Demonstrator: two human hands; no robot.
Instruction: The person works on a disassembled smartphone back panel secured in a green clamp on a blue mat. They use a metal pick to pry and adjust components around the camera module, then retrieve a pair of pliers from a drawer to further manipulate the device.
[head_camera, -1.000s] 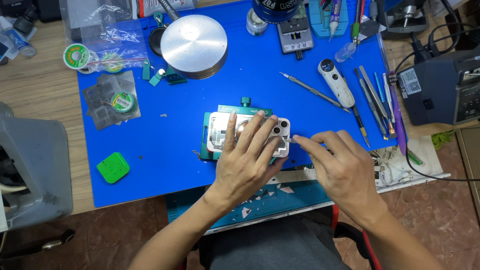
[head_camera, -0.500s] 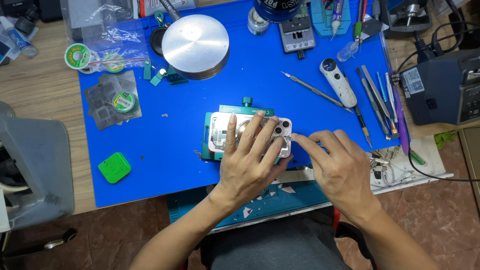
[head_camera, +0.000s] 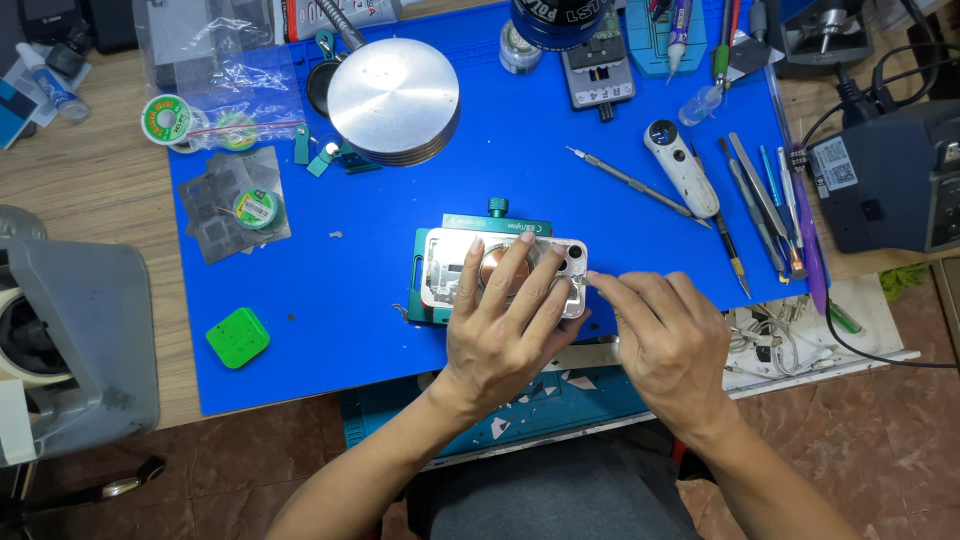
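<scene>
A phone back housing (head_camera: 447, 262), silver with a round coil in the middle, lies clamped in a green holder (head_camera: 497, 222) on the blue work mat (head_camera: 330, 330). My left hand (head_camera: 497, 335) rests flat on it with fingers spread over the housing. My right hand (head_camera: 665, 340) sits just right of it, its fingertips pinched at the housing's right edge by the camera corner. Whether the fingers pinch a small part or tool cannot be seen.
A round metal lamp base (head_camera: 393, 100) stands behind the phone. Tweezers, screwdrivers and probes (head_camera: 755, 200) lie at the mat's right. A green square pad (head_camera: 238, 337) lies at left, solder wick reels (head_camera: 168, 119) at back left, a dark station (head_camera: 890, 185) at right. Glass shards (head_camera: 545, 385) lie near me.
Both hands stay on the phone housing; the right hand's fingertips have shifted slightly along its right edge. Nothing else has moved.
</scene>
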